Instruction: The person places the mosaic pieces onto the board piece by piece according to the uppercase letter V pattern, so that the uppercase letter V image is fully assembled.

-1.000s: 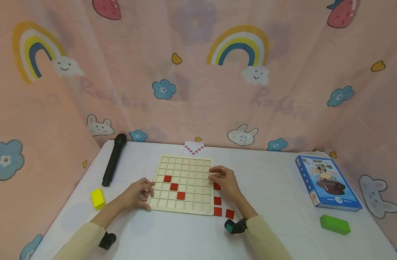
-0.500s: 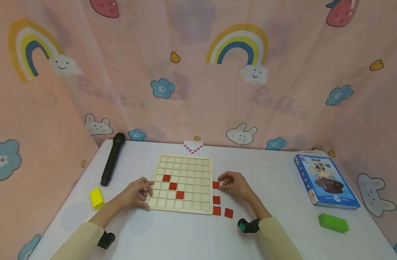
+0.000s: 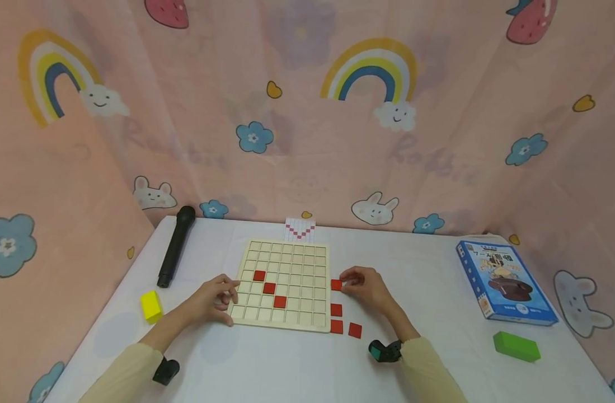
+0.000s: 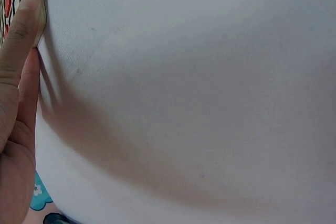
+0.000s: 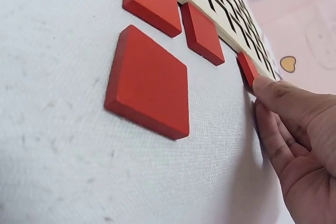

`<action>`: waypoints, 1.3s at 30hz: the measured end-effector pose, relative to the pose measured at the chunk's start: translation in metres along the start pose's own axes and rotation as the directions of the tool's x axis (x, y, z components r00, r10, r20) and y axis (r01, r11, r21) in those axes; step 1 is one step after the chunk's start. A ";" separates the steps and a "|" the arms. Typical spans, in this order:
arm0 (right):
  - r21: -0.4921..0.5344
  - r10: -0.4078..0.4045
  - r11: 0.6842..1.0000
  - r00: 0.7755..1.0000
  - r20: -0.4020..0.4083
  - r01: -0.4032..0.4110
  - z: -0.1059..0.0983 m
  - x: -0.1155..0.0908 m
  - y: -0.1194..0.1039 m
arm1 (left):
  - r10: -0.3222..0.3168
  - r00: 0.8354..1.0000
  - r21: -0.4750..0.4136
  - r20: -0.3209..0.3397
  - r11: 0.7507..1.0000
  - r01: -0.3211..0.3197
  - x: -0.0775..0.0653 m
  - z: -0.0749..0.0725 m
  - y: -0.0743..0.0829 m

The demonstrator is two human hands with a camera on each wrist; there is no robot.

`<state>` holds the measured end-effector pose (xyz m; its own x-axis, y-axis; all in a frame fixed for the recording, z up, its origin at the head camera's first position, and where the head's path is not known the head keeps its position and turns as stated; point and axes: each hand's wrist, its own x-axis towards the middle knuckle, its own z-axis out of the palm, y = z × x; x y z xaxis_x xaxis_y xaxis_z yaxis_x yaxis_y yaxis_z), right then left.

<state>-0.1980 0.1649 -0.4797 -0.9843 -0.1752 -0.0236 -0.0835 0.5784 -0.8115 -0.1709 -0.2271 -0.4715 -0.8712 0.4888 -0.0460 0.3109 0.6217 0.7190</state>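
Note:
A cream grid board (image 3: pixel 307 268) lies on the table with three red square tiles in a diagonal, among them a middle tile (image 3: pixel 269 288). My left hand (image 3: pixel 214 299) holds the board's left edge near the front corner; the left wrist view shows its thumb (image 4: pixel 23 24) on the corner. My right hand (image 3: pixel 365 285) pinches a red tile (image 3: pixel 336 285) beside the board's right edge. In the right wrist view its thumb (image 5: pixel 278 90) covers the near end of that tile (image 5: pixel 248 67). Further loose red tiles (image 5: pixel 149 85) lie closer to me along that side.
Behind the board stands a small pattern card (image 3: pixel 300 230) with a red V. A black microphone (image 3: pixel 177 246) and a yellow block (image 3: pixel 151 307) are at left. On the right lie a blue box (image 3: pixel 506 282) and a green block (image 3: pixel 516 346). A pink patterned cloth (image 3: pixel 307 112) hangs behind.
My right hand has drawn back rightward from over the board's right edge and come to the farthest loose red tile. The left hand stays at the board's left edge.

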 end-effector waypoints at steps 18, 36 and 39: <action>0.141 -0.029 0.989 0.996 -0.083 0.041 0.001 0.001 0.002 | -0.023 1.000 -0.007 -0.003 1.000 0.023 0.000 0.000 0.002; 0.214 -0.111 0.968 0.987 -0.118 0.134 0.031 0.020 -0.031 | -0.024 1.000 -0.024 0.008 0.999 0.025 0.001 0.000 0.001; 0.226 -0.117 0.964 0.986 -0.117 0.141 0.036 0.021 -0.042 | -0.018 1.000 -0.024 0.008 1.000 0.018 0.001 0.001 -0.002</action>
<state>-0.2096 0.1086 -0.4670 -0.9793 -0.1468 0.1397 -0.1838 0.3526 -0.9176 -0.1723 -0.2269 -0.4734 -0.8736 0.4824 -0.0645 0.2859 0.6159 0.7341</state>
